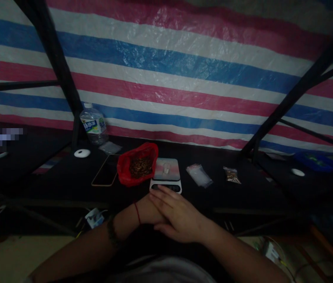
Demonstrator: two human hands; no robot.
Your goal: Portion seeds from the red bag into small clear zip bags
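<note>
My right hand (178, 218) lies flat over my left hand (147, 210) at the near edge of the black table (66, 177), its fingers stretched out to the left and holding nothing. My left hand's fingers are hidden under it; a red string shows at that wrist. Just beyond the hands stands a small white scale (165, 175) with a tiny clear bag on its pan. Left of the scale sits an open red plastic bag (125, 169) holding brown bits. To the right lie empty clear zip bags (199, 175) and one small filled packet (232, 175).
A phone (105, 169) lies flat left of the red bag, with a white round object (82, 153) and a water bottle (94, 124) behind it. Black frame poles (57, 59) slant up on both sides before a striped tarp (184, 67). Another white disc (297, 172) sits far right.
</note>
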